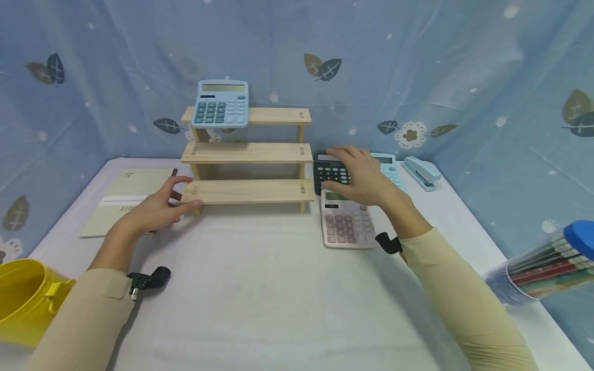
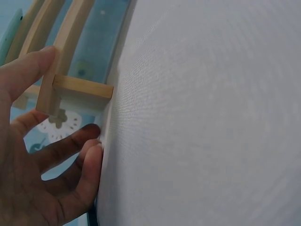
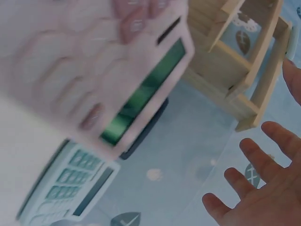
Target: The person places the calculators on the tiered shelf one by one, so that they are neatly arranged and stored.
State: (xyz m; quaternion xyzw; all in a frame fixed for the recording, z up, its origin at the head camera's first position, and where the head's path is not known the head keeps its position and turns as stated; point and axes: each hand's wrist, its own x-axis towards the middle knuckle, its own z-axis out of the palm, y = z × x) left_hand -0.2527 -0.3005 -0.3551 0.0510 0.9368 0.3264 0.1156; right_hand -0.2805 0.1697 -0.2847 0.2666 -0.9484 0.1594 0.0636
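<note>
A three-tier wooden shelf rack stands against the back cloth. My left hand pinches the left end of its lowest board between thumb and finger; the left wrist view shows the thumb on the board. A light-blue calculator leans on the top tier at the left. Right of the rack, my right hand hovers over several calculators, fingers extended, holding nothing. Beneath it lie a black calculator, a pink-and-white calculator in front, and another light-blue calculator, partly hidden.
A light-blue stapler lies at the back right. A clear tub of pencils with a blue lid is at the right edge. On the left are an open notebook and a yellow bucket.
</note>
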